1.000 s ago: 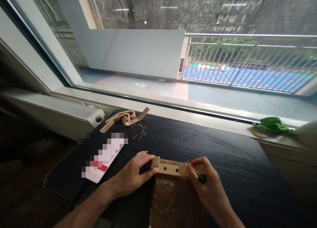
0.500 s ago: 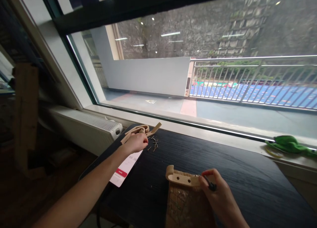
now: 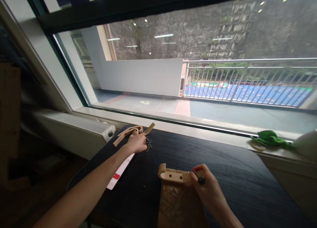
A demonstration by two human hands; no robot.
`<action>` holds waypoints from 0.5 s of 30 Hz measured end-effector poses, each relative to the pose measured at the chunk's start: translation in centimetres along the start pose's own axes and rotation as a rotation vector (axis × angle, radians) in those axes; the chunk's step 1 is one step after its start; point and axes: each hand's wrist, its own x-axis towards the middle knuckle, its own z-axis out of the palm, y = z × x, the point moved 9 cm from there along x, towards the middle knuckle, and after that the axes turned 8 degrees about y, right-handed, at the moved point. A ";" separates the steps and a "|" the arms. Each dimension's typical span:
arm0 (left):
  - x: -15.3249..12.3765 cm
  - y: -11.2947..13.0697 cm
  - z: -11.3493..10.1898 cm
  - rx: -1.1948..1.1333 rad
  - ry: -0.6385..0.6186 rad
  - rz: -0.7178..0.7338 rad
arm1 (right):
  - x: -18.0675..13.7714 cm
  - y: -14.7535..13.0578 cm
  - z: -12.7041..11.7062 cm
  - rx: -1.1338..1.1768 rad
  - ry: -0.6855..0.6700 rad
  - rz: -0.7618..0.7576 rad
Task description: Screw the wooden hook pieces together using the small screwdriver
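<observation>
My left hand (image 3: 137, 143) reaches to the far left of the table, fingers closed at a small pile of screws (image 3: 149, 144). Whatever lies between its fingertips is hidden. Curved pale wooden pieces (image 3: 128, 131) lie just behind that hand. My right hand (image 3: 206, 183) is closed around a short dark tool (image 3: 200, 179), its kind not clear. Those fingers also touch the right end of a pale wooden strip (image 3: 174, 177) with a curled left end and two dark holes. The strip rests across the far end of a brown wooden board (image 3: 179, 205) with a carved-looking surface.
A phone (image 3: 121, 171) with a lit screen lies on the black table (image 3: 223, 158), partly under my left forearm. A white radiator (image 3: 99, 130) stands at the left. On the window sill sits a green cloth-like item (image 3: 268, 138), near a roll of tape (image 3: 257, 146).
My left hand has shifted slightly closer to the screws and covers part of the pile. The whole view has turned a little to the right. My right hand stays at the strip.
</observation>
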 end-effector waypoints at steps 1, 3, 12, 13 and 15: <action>-0.5 1.2 -1.0 -0.029 0.011 0.043 | 0.0 0.1 0.1 0.005 -0.008 0.003; -1.9 4.2 -2.5 -0.095 0.012 0.150 | 0.1 0.0 0.1 0.013 -0.023 0.002; -7.1 14.6 -1.4 -0.063 0.018 0.721 | -0.2 -1.4 -0.5 0.028 -0.005 -0.022; -7.2 14.6 -0.8 -0.049 -0.002 0.731 | -0.2 -1.4 -0.5 0.026 -0.004 -0.026; -7.3 14.5 -0.2 -0.041 -0.028 0.734 | -0.3 -1.6 -0.6 0.023 -0.003 -0.034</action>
